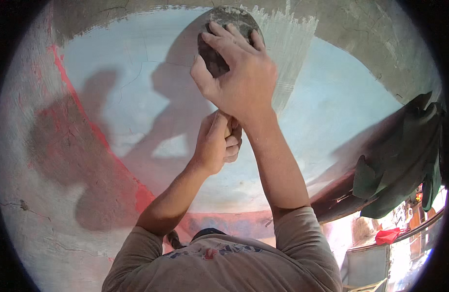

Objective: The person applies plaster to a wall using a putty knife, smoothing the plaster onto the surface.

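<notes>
Against the wall in front of me is a trowel-like tool with a broad, dark, rounded blade (215, 61). Its blade is smeared with grey material near the top edge. My left hand (217, 146) is wrapped round its handle (228, 130), of which only a small tan part shows between the fingers. Above it, my right hand (241, 73) lies on the blade with fingers spread, the thumb apart on the left. Whitish dust covers the right hand's fingers. The blade sits over a light blue wall area (341, 82), beside a patch of grey streaks (290, 53).
Rough grey plaster (380, 39) borders the blue area above. A red painted line (95, 129) runs down the left side. Dark green cloth (395, 160) hangs at the right. Below it are a red item (387, 236) and a grey panel (368, 267).
</notes>
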A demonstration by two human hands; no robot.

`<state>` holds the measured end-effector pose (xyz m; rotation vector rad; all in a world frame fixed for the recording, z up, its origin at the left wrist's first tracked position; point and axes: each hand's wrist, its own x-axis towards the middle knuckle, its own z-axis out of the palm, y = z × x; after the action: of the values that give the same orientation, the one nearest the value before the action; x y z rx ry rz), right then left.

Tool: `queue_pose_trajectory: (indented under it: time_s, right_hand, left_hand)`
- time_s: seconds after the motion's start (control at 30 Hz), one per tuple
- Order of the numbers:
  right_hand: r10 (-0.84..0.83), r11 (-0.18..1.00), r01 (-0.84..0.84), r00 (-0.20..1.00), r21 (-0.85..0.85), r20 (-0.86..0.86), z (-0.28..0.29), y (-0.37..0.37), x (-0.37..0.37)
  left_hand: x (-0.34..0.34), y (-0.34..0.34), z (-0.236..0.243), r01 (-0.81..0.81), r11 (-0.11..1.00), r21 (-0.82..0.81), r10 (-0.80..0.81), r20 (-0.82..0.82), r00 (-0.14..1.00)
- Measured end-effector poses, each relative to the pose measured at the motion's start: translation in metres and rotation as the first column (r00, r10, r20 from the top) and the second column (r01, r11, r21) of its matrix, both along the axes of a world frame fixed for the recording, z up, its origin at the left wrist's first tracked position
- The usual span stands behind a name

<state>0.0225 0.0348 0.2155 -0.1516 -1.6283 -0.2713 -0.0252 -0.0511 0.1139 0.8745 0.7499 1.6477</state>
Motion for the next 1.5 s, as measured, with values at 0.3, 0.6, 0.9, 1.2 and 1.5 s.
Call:
queue_pose_trajectory:
  time_s: [0.3,0.6,0.9,1.2,1.5]
  right_hand:
    - [-0.064,0.997,0.067,0.996,-0.038,0.069,-0.046,-0.009,0.009]
    - [-0.064,0.991,0.083,0.984,-0.105,0.165,-0.083,-0.015,0.015]
    - [-0.030,0.999,0.033,0.997,-0.040,0.072,-0.045,-0.005,0.013]
    - [-0.065,0.998,0.065,0.996,-0.003,0.057,-0.028,-0.004,0.006]
    - [-0.066,0.997,0.070,0.993,-0.036,0.102,-0.047,-0.010,0.008]
  left_hand:
    - [0.005,0.001,-0.060,-0.030,0.999,-0.039,0.030,0.009,1.000]
    - [0.013,-0.009,-0.096,-0.011,0.998,-0.066,0.013,0.045,0.999]
    - [0.003,0.005,-0.058,0.034,0.999,-0.022,-0.033,0.029,0.999]
    - [0.001,0.011,-0.045,-0.098,0.995,0.021,0.099,-0.037,0.994]
    - [0.003,0.002,-0.054,-0.010,0.998,-0.064,0.013,0.053,0.998]
